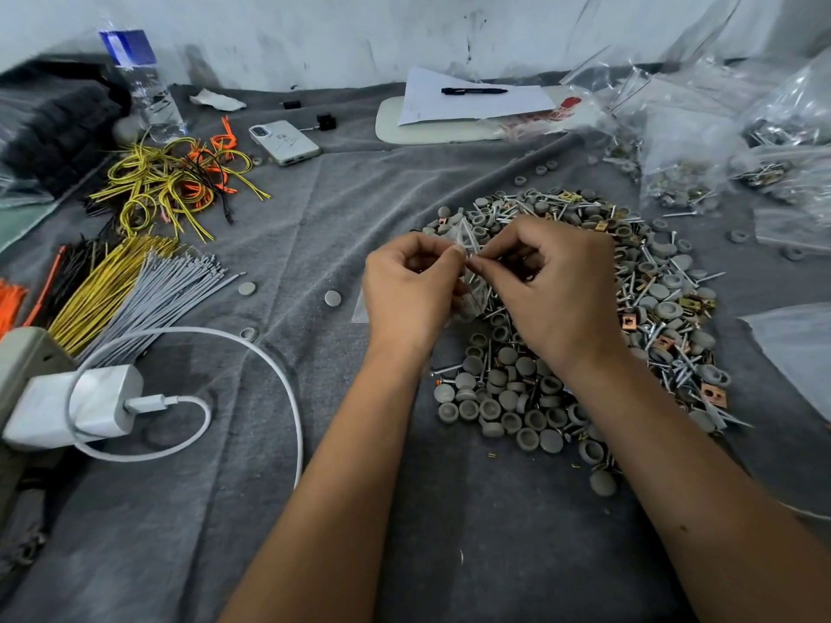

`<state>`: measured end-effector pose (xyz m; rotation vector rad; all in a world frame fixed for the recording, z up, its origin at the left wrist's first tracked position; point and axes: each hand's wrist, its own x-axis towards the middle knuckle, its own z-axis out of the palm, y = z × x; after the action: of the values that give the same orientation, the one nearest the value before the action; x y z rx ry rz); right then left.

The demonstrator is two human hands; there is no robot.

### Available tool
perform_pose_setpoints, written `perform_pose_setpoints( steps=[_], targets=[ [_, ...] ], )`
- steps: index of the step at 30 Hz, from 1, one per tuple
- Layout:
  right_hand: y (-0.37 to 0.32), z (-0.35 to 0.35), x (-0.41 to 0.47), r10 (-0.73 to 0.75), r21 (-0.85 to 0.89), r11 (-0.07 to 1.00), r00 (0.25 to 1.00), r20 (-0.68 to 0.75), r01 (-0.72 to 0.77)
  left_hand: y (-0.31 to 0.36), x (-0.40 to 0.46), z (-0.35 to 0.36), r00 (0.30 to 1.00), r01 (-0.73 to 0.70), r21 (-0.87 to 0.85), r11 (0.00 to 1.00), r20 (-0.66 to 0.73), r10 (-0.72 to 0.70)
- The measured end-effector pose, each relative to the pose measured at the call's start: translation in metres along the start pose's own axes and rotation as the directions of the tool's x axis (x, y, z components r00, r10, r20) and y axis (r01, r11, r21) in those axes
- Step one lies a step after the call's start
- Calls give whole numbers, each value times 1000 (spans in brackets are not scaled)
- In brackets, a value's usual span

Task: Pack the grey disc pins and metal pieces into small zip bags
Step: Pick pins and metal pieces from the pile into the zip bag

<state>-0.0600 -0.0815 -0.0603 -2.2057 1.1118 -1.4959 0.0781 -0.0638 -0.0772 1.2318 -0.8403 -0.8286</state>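
Head view, desk under grey cloth (350,209). Centre: left hand (407,290) and right hand (555,294) meet fingertip to fingertip, both pinching a small clear bag (470,263) held just above the left edge of the pile (584,317); fingers of both curled onto the bag's top, thin metal pins visible inside. Pile = grey discs, screws, copper and brass clips, spread over the desk's right-centre; right forearm crosses it and hides part. Loose discs (332,298) lie apart to the left of the hands. A flat empty bag (362,303) shows partly behind the left hand.

Left side: grey ties (180,285), yellow ties (103,290), orange ties (11,299) in bundles; yellow/orange/black wire loops (180,182) farther back. Near-left edge: white charger (85,404) w/ cable (270,366) looping toward centre. Far-left: bottle (144,87), phone (285,141). Far edge, centre: paper (472,103) w/ pen (474,90) on a pale pad (431,128). Far-right corner: heap of filled bags (701,141), some w/ parts seen inside.
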Motion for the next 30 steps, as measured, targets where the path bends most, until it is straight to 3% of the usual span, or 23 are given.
perform_pose_setpoints(
  steps=[10,14,17,20,23,30],
  targets=[
    [4,1,2,-91,-57,993,965,246,108,5,2,-4,999,19,-143,990,-39,-25],
    [6,0,3,-74,-13,997,989,129,76,8,4,-6,997,38,-195,980,-58,-50],
    [11,-2,3,-25,-133,991,997,69,34,9,4,-7,995,43,-183,982,-79,-58],
    [19,-3,3,96,-316,949,963,251,-12,10,3,-7,995,45,-167,985,-83,-60],
    [17,-2,1,187,-496,867,893,409,46,11,2,-6,993,51,-166,985,-93,-67],
    [15,-3,2,193,-496,867,892,409,40,13,1,-7,992,54,-155,986,-106,-71]
  ],
)
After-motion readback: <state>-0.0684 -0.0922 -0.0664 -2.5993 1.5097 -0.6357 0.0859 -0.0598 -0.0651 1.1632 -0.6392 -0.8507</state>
